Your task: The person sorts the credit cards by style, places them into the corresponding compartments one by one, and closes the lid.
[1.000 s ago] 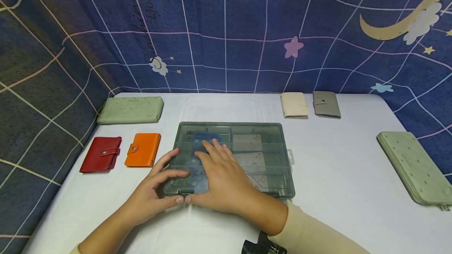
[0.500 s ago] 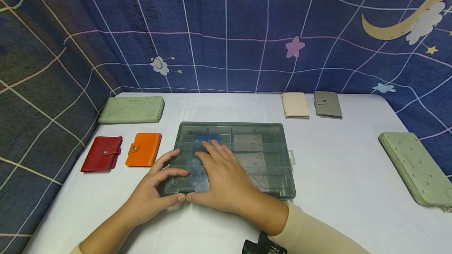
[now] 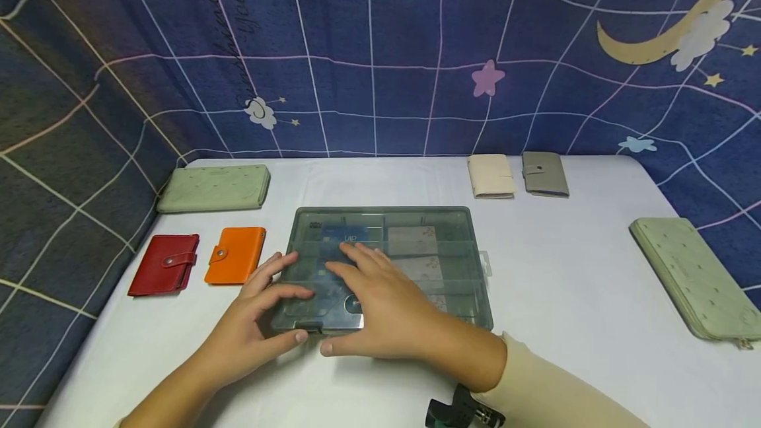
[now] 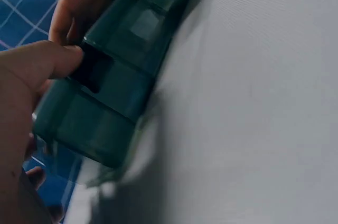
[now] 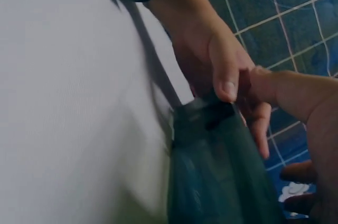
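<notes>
A translucent grey-green storage box [image 3: 458, 263] with dividers lies on the white table, lid down. Through the lid show blue cards [image 3: 345, 234], one marked VIP, and pale patterned cards [image 3: 412, 240]. My left hand [image 3: 240, 332] holds the box's near-left corner; its thumb [image 4: 55, 59] is at the dark latch [image 4: 94, 70] on the front side, its fingers at the left side and lid. My right hand [image 3: 395, 309] rests on the lid, fingers stretched forward, thumb at the front edge. The right wrist view shows the box [image 5: 216, 166] end-on between both hands.
At left lie a red snap wallet [image 3: 164, 265], an orange one [image 3: 236, 255] and a long green wallet [image 3: 214, 188]. Cream [image 3: 491, 176] and grey [image 3: 545, 174] wallets lie at the back right, another green wallet [image 3: 695, 279] at far right. A patterned blue curtain [image 3: 368, 51] stands behind.
My right hand has shifted slightly right, its thumb moving away from the left thumb and showing more of the cards. The head view has shifted slightly. The left hand barely changes.
</notes>
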A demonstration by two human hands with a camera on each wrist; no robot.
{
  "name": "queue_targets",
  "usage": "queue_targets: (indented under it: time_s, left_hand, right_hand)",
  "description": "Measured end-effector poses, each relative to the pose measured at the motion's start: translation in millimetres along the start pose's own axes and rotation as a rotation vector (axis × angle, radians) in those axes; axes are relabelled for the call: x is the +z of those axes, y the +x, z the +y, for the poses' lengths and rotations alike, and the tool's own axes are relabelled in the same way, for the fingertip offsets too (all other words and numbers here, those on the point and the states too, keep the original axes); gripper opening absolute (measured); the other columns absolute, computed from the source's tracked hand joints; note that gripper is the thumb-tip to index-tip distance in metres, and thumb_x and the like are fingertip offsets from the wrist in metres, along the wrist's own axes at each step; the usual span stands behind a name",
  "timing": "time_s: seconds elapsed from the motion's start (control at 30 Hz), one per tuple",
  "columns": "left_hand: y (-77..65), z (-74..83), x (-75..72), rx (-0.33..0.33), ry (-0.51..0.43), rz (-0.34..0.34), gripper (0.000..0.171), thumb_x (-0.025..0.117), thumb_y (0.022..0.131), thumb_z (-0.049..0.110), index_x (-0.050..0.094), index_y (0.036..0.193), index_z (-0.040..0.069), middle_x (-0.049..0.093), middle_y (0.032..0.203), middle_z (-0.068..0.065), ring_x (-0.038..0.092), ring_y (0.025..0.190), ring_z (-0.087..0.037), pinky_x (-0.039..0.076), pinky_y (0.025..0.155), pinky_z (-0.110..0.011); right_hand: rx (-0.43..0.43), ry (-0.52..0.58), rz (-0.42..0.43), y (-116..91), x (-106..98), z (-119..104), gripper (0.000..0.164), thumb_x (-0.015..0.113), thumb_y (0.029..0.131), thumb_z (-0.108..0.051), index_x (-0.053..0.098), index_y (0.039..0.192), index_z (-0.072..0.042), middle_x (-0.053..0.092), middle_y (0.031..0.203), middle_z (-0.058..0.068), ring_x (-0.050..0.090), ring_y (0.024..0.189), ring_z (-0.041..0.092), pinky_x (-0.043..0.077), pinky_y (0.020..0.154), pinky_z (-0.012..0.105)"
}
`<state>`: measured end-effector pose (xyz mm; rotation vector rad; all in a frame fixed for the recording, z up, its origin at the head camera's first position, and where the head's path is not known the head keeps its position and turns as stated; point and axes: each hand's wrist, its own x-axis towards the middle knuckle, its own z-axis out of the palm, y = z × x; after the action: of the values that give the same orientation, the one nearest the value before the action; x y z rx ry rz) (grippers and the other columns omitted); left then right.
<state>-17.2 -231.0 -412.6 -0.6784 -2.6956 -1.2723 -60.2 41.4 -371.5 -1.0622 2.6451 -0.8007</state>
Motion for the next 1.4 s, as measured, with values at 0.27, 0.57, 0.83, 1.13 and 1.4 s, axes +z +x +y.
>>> queue_targets:
  time_s: [0.27, 0.57, 0.83, 1.13, 1.4]
  left_hand:
    - [12.1, 23.5, -0.9, 0.148, 0.231, -0.038, 0.051, 0.091, 0.085, 0.036, 0.072, 0.132, 0.031, 0.056, 0.155, -0.004, 0.035, 0.153, -0.042, 0.011, 0.116, -0.083]
    - [31.0, 49.8, 29.3, 0.260, 0.328, -0.065, 0.051, 0.081, 0.092, 0.050, 0.070, 0.137, 0.028, 0.057, 0.153, -0.001, 0.041, 0.152, -0.034, 0.011, 0.116, -0.082]
    - [46.6, 70.9, 63.3, 0.330, 0.371, -0.129, 0.058, 0.076, 0.094, 0.058, 0.067, 0.141, 0.026, 0.056, 0.154, -0.005, 0.044, 0.150, -0.035, 0.024, 0.115, -0.079]
    - [70.6, 95.7, 95.1, 0.329, 0.429, -0.259, 0.059, 0.074, 0.096, 0.058, 0.064, 0.145, 0.027, 0.052, 0.158, -0.004, 0.039, 0.154, -0.031, 0.025, 0.120, -0.072]
    - [85.1, 102.9, 111.5, 0.325, 0.493, -0.252, 0.074, 0.093, 0.078, 0.056, 0.063, 0.141, 0.030, 0.053, 0.155, -0.001, 0.040, 0.152, -0.026, 0.026, 0.122, -0.067]
  right_hand:
    - [-0.017, 0.125, -0.059, -37.0, -28.7, 19.3, 0.099, 0.084, 0.083, -0.064, 0.041, 0.165, -0.030, 0.016, 0.176, -0.013, 0.015, 0.163, 0.024, 0.032, 0.118, 0.069]
    - [-0.082, 0.160, 0.054, -91.1, -41.1, 62.2, 0.085, 0.087, 0.087, -0.046, 0.049, 0.160, -0.024, 0.036, 0.170, -0.003, 0.029, 0.159, 0.031, 0.022, 0.122, 0.071]
    - [-0.139, 0.097, 0.166, -120.5, -41.8, 92.6, 0.086, 0.090, 0.083, -0.044, 0.052, 0.157, -0.024, 0.041, 0.168, 0.003, 0.030, 0.159, 0.036, 0.008, 0.131, 0.048]
    - [-0.181, 0.019, 0.156, -128.6, -40.4, 117.9, 0.096, 0.093, 0.078, -0.053, 0.051, 0.158, -0.020, 0.034, 0.172, 0.009, 0.021, 0.161, 0.038, 0.004, 0.131, 0.041]
    - [-0.172, 0.011, 0.164, -121.1, -39.6, 132.1, 0.100, 0.095, 0.073, -0.054, 0.051, 0.158, -0.026, 0.028, 0.174, 0.008, 0.016, 0.162, 0.039, 0.008, 0.130, 0.042]
